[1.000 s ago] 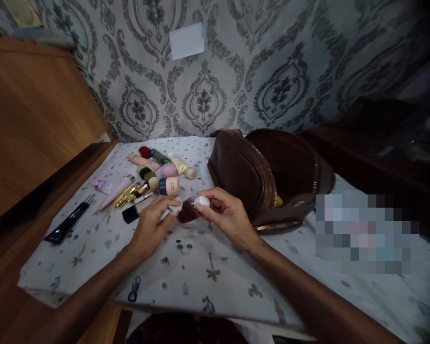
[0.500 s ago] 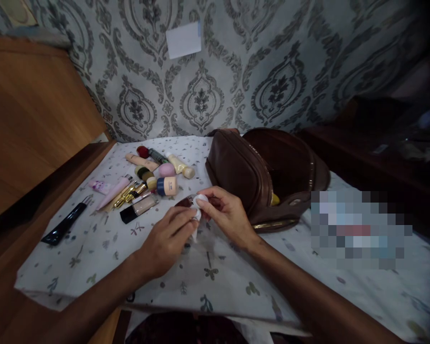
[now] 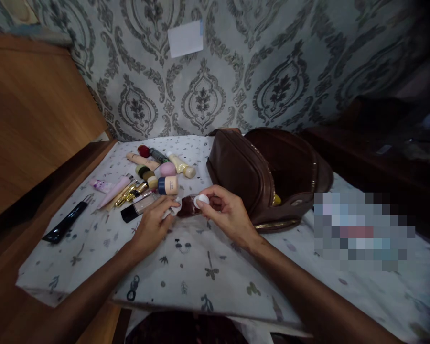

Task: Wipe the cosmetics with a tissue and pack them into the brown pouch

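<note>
Container (image 3: 187,206), brown with a round white end (image 3: 201,201), sits between our hands; we see more of its brown side than half a second ago, our left hand (image 3: 152,223) having drawn back toward nine o'clock. Its long axis runs roughly nine to three, white end at three. Our right hand (image 3: 226,211) pinches that end; our left fingers grip white tissue (image 3: 172,210). We have a bag (image 3: 234,165) at two o'clock.
</note>
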A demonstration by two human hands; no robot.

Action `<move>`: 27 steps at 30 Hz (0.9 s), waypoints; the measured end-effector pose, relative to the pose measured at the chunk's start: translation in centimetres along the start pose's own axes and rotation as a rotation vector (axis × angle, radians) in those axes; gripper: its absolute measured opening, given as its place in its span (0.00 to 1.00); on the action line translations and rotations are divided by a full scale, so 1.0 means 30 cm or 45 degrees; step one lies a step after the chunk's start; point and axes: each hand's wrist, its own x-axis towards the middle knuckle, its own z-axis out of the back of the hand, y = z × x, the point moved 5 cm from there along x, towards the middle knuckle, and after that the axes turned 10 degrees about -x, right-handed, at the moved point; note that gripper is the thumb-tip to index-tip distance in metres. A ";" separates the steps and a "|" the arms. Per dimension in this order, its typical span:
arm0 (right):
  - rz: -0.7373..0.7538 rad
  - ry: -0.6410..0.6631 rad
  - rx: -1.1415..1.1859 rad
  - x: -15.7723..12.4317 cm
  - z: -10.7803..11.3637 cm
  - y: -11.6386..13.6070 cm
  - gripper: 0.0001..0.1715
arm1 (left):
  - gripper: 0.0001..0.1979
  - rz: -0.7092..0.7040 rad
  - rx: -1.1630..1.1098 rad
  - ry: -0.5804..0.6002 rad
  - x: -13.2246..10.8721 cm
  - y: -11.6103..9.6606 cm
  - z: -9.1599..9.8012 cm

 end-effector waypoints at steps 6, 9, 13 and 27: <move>0.072 -0.012 -0.097 0.000 0.005 0.006 0.09 | 0.07 0.331 -0.162 0.038 -0.013 0.071 0.007; 0.132 -0.019 -0.144 0.000 0.003 0.008 0.12 | 0.07 0.318 -0.204 -0.006 -0.006 0.059 0.008; 0.168 0.009 -0.156 -0.001 0.000 0.002 0.14 | 0.08 0.072 -0.188 -0.050 0.010 -0.039 0.005; -0.050 0.056 0.028 -0.013 -0.026 -0.042 0.16 | 0.18 -0.150 0.086 0.159 -0.058 0.009 -0.008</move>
